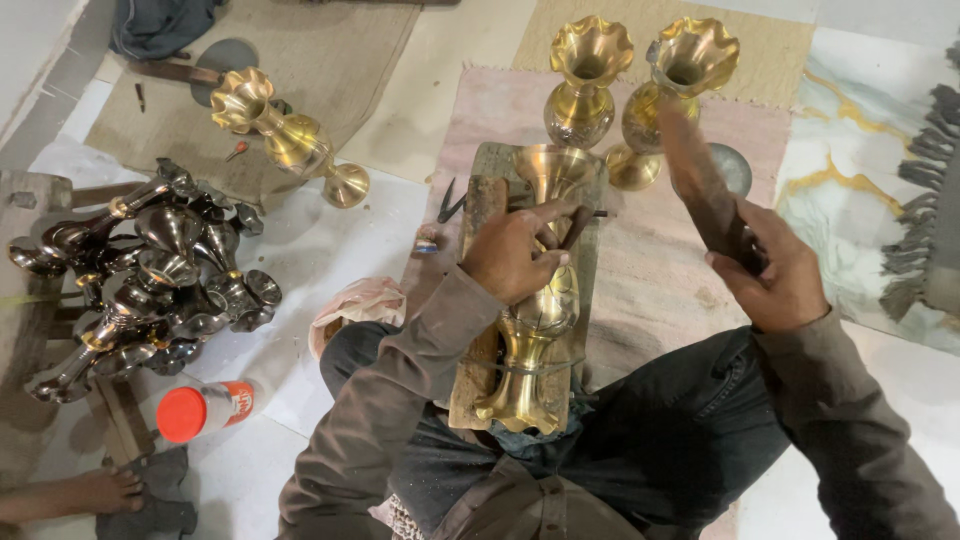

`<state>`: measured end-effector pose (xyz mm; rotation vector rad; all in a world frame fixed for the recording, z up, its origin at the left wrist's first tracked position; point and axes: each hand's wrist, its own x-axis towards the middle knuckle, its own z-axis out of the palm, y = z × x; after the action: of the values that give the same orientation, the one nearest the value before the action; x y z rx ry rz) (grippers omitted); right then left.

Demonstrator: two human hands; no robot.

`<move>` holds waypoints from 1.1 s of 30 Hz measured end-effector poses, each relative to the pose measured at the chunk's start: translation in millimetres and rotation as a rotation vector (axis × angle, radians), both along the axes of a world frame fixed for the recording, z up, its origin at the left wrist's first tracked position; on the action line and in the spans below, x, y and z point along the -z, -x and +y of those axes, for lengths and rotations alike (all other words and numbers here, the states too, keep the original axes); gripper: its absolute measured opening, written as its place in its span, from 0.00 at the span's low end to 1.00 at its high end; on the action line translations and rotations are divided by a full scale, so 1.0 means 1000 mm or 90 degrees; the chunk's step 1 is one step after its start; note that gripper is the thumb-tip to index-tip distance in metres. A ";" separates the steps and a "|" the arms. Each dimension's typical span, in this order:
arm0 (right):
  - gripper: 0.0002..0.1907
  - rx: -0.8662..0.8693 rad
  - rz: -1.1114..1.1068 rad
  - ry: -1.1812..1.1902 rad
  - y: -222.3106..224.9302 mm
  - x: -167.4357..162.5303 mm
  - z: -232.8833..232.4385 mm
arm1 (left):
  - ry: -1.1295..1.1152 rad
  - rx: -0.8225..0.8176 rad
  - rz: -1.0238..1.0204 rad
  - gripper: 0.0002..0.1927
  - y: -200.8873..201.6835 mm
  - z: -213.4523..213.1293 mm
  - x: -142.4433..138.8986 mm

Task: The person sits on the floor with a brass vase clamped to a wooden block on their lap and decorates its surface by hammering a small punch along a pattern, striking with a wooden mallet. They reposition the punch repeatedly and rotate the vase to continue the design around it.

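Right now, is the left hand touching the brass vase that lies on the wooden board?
Touching. The head view shows the left hand pressed on the brass vase, its fingers lying across the vase's neck with no gap, above the wooden board.

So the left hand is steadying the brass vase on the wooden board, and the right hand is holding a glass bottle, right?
Not quite. In the head view the left hand steadies the brass vase on the wooden board, but the right hand holds a dark wooden mallet, not a glass bottle.
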<state>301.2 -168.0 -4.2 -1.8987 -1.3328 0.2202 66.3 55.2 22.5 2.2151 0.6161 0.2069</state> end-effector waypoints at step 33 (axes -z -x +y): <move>0.32 0.182 -0.001 -0.002 0.069 0.039 -0.047 | -0.054 0.328 0.011 0.30 -0.028 0.027 0.007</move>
<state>232.0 -215.4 -42.9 -2.0596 -1.0457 0.0712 94.5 81.9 15.8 2.3767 0.0311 -0.0537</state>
